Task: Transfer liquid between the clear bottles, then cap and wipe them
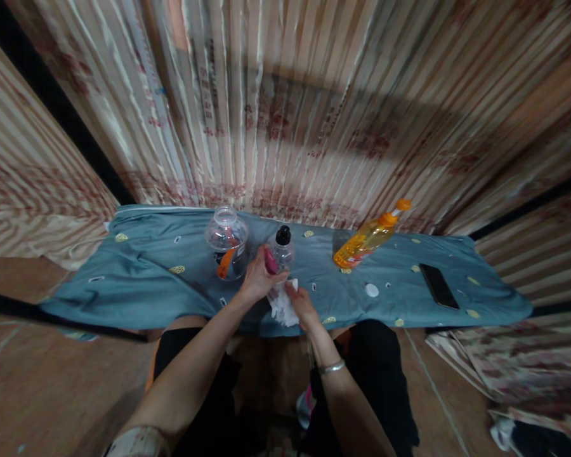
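My left hand (257, 278) is closed on a small pink object (270, 261) whose kind I cannot make out. Just behind it stands a small clear bottle with a black cap (284, 236); whether my fingers touch the bottle is unclear. Pinched in my right hand (302, 306) is a crumpled white tissue (283, 310), which hangs towards the near edge of the cloth. To the left of my hands a wide clear plastic bottle (226, 247) stands uncapped, with an orange and black label.
A pump bottle of yellow-orange liquid (365, 242) is on the blue-green cloth (171, 295) to the right. Nearby lie a round white disc (372, 290) and a black phone (438, 285). Pleated curtains (285, 114) hang behind, and dark poles (57, 101) flank the surface.
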`<action>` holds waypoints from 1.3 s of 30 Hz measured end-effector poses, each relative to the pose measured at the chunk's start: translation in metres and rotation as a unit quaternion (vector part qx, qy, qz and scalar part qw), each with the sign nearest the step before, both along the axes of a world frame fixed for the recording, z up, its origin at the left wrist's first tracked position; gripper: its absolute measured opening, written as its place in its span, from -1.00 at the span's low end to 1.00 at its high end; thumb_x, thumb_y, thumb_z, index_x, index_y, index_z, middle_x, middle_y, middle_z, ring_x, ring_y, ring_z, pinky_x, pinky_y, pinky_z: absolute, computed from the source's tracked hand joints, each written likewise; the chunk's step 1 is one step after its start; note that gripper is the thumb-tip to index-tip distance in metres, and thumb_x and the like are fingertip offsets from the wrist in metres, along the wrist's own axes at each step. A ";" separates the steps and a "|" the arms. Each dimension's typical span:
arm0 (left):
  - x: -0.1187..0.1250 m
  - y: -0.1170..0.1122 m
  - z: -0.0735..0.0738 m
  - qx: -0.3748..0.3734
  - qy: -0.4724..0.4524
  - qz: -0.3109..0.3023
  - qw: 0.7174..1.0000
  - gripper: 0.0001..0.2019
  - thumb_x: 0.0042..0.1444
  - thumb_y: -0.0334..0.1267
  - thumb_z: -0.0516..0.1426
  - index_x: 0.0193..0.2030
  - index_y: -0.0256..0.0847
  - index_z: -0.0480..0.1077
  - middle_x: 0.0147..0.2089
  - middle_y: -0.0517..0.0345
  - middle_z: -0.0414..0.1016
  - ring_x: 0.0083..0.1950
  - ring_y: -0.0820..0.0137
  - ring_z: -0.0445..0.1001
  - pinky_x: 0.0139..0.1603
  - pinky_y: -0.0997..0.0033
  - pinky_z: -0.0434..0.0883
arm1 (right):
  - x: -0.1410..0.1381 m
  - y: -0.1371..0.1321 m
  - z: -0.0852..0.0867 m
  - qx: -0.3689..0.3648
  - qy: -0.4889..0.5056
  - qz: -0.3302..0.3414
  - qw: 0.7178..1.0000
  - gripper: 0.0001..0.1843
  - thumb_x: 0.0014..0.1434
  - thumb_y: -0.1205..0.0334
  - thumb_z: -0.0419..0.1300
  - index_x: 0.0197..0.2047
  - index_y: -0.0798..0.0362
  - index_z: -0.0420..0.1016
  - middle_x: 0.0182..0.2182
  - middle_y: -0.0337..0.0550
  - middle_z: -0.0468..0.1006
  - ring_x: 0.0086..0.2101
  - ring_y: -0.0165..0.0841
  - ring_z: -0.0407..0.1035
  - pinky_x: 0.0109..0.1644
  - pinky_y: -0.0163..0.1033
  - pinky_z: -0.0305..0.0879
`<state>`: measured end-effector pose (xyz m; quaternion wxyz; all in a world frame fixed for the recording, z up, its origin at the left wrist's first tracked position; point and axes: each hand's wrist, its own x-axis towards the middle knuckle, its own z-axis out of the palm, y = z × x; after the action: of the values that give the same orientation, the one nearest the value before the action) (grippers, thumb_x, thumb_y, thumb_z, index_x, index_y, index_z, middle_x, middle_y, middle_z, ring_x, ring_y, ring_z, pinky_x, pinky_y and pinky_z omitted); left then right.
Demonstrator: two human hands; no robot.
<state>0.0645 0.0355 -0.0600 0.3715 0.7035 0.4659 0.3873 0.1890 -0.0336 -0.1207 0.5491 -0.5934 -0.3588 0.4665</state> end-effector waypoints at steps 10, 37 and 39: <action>-0.004 0.005 0.002 -0.002 0.049 0.024 0.998 -0.32 -0.17 -0.15 0.34 0.10 -0.20 0.18 -0.10 0.05 0.51 -0.06 0.14 0.54 -0.02 0.15 0.43 | 0.029 0.009 0.030 0.114 -0.451 -0.007 0.885 -0.28 0.01 0.17 0.28 0.23 0.17 0.24 0.15 0.23 0.42 0.15 -0.04 0.31 0.21 0.09 0.21; -0.005 -0.008 0.012 0.033 -0.091 -0.154 0.983 -0.23 -0.21 -0.16 0.37 0.19 -0.19 0.23 0.23 -0.15 0.31 0.20 0.05 0.37 0.07 0.04 0.45 | 0.041 0.018 0.070 0.092 -0.261 0.219 0.936 -0.42 -0.23 0.22 0.42 -0.06 0.04 0.45 -0.18 -0.21 0.60 -0.17 -0.24 0.47 -0.06 -0.16 0.41; 0.000 -0.011 0.012 0.028 -0.103 -0.184 0.977 -0.20 -0.20 -0.14 0.37 0.22 -0.18 0.22 0.27 -0.16 0.26 0.25 0.02 0.32 0.08 0.04 0.45 | 0.046 0.011 0.072 0.078 -0.280 0.216 0.932 -0.50 -0.22 0.20 0.41 -0.14 0.05 0.49 -0.23 -0.21 0.62 -0.20 -0.23 0.48 -0.11 -0.18 0.41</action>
<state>0.0642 0.0244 -0.0479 0.4624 0.7436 0.2769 0.3957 0.2353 -0.0222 -0.0484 0.3569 -0.5630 -0.6529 0.3598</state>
